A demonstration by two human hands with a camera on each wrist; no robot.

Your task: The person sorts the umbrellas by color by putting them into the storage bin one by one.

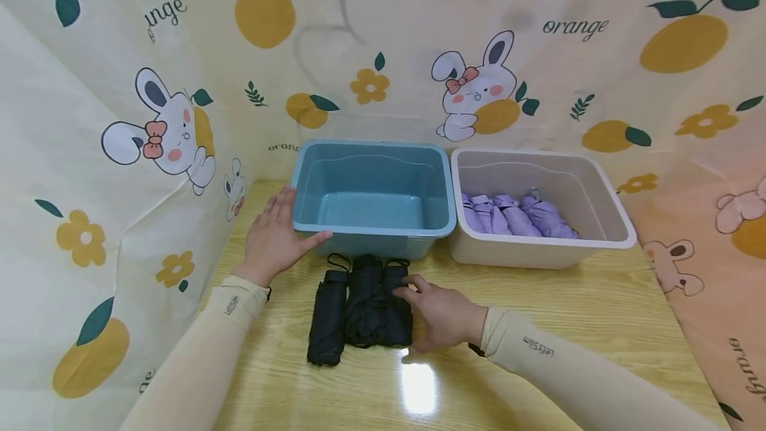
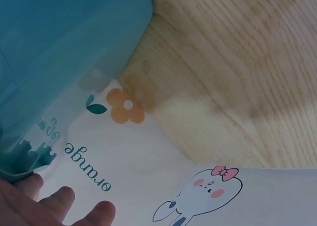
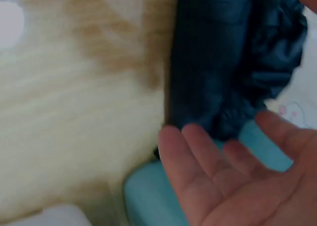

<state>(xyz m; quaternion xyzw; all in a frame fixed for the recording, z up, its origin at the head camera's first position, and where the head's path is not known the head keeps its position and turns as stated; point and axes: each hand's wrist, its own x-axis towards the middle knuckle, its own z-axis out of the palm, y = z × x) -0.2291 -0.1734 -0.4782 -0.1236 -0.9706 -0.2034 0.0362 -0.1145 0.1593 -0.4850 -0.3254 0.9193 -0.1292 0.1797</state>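
Observation:
Three black folded umbrellas lie side by side on the table in the head view: a left one (image 1: 327, 318), a middle one (image 1: 364, 311) and a right one (image 1: 398, 321). My right hand (image 1: 445, 316) is beside the right umbrella, fingers loosely bent and spread around its upper end without a grip; the right wrist view shows the palm and fingers (image 3: 198, 171) near the dark fabric (image 3: 208, 62). Against the left side of the blue bin (image 1: 374, 231) my left hand (image 1: 272, 241) rests, fingers extended and thumb along the front. That bin holds nothing visible.
Right of the blue bin stands a beige bin (image 1: 538, 255) with several purple folded umbrellas (image 1: 517, 218) in it. Printed cloth (image 1: 383, 52) hangs behind and at both sides. The wooden table (image 1: 568, 324) extends around the bins.

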